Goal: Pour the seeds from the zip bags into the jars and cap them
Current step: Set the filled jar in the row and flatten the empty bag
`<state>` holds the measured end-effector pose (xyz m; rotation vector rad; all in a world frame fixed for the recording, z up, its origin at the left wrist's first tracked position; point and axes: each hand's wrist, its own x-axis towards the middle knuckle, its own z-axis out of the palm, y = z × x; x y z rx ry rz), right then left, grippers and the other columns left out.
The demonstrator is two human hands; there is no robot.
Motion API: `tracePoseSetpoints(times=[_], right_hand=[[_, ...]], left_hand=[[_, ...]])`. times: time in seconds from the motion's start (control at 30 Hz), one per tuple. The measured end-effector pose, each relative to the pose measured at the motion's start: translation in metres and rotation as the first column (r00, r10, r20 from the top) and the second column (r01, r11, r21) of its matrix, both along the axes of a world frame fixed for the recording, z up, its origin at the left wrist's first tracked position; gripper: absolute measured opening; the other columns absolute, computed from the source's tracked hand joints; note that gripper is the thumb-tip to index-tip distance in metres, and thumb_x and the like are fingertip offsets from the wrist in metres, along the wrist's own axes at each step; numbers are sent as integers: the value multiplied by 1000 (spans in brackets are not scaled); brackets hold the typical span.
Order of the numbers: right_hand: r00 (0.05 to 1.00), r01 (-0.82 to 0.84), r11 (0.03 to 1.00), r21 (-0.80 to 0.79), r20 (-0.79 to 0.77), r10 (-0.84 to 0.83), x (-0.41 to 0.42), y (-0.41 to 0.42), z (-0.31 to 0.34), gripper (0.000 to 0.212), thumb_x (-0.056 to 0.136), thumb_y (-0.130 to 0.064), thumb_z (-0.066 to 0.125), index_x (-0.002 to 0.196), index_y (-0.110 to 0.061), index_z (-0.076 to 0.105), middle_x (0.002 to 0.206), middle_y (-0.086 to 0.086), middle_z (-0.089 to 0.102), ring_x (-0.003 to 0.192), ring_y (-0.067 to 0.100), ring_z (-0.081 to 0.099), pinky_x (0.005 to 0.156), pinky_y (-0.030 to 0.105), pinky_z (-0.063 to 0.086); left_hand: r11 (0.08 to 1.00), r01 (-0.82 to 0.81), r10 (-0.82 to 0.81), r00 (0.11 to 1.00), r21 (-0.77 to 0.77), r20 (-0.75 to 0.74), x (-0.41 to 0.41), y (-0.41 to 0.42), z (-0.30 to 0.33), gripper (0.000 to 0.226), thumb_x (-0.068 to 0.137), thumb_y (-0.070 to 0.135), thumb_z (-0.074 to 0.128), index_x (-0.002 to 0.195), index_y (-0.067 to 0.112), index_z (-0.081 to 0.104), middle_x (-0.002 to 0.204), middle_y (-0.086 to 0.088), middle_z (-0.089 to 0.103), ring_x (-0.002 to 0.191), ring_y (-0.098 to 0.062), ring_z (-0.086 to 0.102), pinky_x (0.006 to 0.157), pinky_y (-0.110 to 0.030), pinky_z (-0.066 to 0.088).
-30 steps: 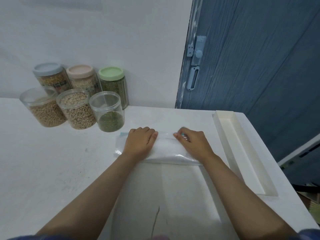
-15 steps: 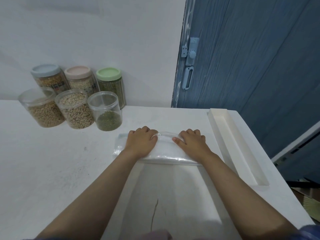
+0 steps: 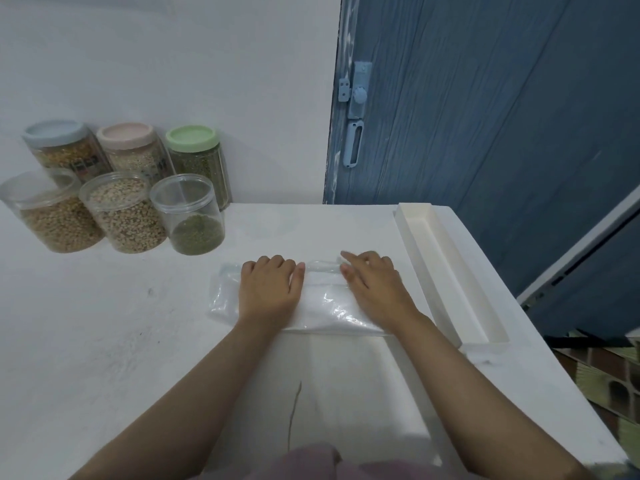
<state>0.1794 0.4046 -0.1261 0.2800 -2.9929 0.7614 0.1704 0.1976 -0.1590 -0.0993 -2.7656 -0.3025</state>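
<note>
White desk [image 3: 104,341], centre frame: empty clear zip bag [image 3: 322,306] lies flat under both hands. Left hand [image 3: 270,289] & right hand [image 3: 375,289] press it w/ flat fingers, gripping nothing. Three uncapped jars [image 3: 128,213], upper left, hold seeds. Pouring looks finished; next: cap them.

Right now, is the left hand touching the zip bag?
Touching: the head view shows the left hand lying flat on the zip bag.
</note>
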Motion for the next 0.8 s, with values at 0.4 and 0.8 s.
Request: tracePoseSetpoints(times=[0.4, 0.8], right_hand=[[874, 417, 887, 200, 178, -451, -26, 63, 23, 23, 92, 0, 43, 111, -8, 53, 119, 12, 59, 96, 30, 53, 78, 34, 46], [936, -192, 981, 29, 307, 174, -58, -8, 37, 35, 103, -18, 43, 130, -21, 65, 136, -4, 61, 126, 18, 52, 100, 26, 39]], left_hand=[[999, 22, -18, 995, 40, -100, 16, 0, -10, 50, 98, 41, 23, 91, 21, 68, 88, 2, 66, 79, -27, 58, 81, -37, 31], [1000, -20, 19, 986, -5, -164, 36, 2, -13, 42, 96, 37, 34, 75, 17, 64, 75, -1, 57, 76, -28, 54, 74, -40, 37]])
